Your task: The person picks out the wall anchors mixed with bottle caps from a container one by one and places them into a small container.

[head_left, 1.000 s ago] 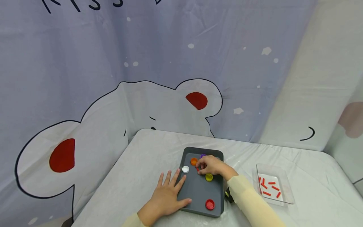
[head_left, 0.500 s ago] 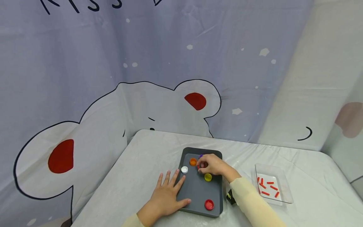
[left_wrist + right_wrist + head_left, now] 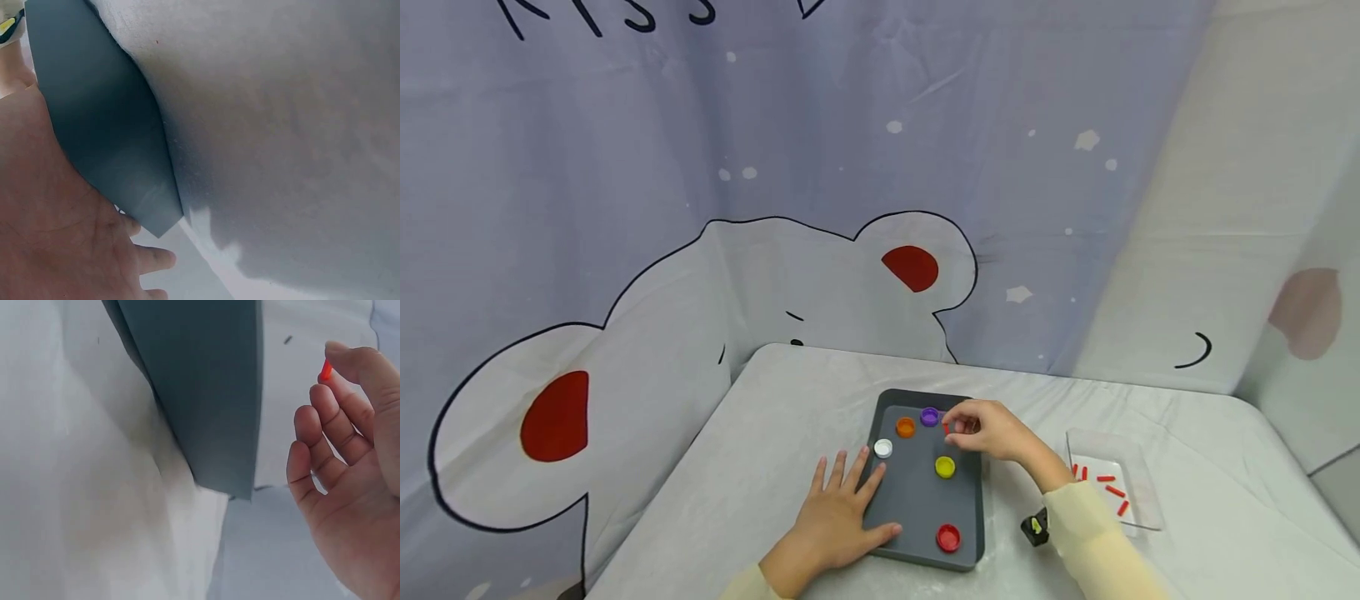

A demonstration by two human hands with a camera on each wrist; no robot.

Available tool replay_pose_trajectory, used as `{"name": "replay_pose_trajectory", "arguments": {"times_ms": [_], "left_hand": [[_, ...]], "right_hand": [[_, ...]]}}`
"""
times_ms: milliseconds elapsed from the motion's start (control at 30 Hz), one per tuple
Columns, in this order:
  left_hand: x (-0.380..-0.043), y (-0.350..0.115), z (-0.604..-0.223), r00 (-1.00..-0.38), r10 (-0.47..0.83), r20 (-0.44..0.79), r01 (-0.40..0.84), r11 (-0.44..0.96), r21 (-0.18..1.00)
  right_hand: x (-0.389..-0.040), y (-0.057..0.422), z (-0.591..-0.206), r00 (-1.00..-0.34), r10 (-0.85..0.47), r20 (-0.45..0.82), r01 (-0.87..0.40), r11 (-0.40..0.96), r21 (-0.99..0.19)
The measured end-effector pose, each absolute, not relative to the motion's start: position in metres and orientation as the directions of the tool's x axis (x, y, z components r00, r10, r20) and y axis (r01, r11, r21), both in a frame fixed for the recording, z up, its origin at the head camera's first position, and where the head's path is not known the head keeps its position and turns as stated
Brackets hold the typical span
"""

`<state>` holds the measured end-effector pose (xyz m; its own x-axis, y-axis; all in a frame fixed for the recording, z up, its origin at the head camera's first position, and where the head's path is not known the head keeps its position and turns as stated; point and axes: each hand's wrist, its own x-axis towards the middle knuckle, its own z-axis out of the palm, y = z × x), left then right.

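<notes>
My right hand (image 3: 992, 429) pinches a short red stick (image 3: 325, 370) between thumb and index finger, above the far right part of a dark grey tray (image 3: 910, 500). The other fingers are partly bent. On the tray sit small round caps: purple (image 3: 929, 417), orange (image 3: 906, 427), white (image 3: 883, 448), yellow (image 3: 944, 467) and red (image 3: 949, 537). The purple cap lies just left of my right fingertips. My left hand (image 3: 835, 517) rests with spread fingers at the tray's left edge, its thumb over the near left corner.
A clear plastic box (image 3: 1142, 483) with several red sticks (image 3: 1115, 492) stands right of the tray, partly behind the right sleeve. A small black object (image 3: 1035, 527) with a yellow-green mark sits beside that forearm. A printed curtain (image 3: 820, 125) hangs behind the white-covered table.
My right hand has moved right and slightly away, from beside the orange cap to right of the purple one, still pinching the red stick. The purple cap is uncovered. My left hand stays put.
</notes>
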<state>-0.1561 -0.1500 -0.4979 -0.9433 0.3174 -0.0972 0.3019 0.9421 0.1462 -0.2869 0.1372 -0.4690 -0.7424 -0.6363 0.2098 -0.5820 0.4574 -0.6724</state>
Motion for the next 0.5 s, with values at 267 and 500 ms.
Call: {"name": "replay_pose_trajectory", "arguments": {"times_ms": [267, 500], "left_hand": [[-0.156, -0.15, -0.497, -0.943, 0.322, -0.084, 0.306, 0.939, 0.157], [-0.156, -0.15, -0.499, -0.943, 0.323, -0.082, 0.307, 0.938, 0.162]], "right_hand": [[-0.275, 0.17, -0.455, -0.787, -0.579, 0.212, -0.538, 0.477, -0.695], [-0.262, 0.204, -0.451, -0.838, -0.503, 0.212, -0.486, 0.511, -0.708]]}}
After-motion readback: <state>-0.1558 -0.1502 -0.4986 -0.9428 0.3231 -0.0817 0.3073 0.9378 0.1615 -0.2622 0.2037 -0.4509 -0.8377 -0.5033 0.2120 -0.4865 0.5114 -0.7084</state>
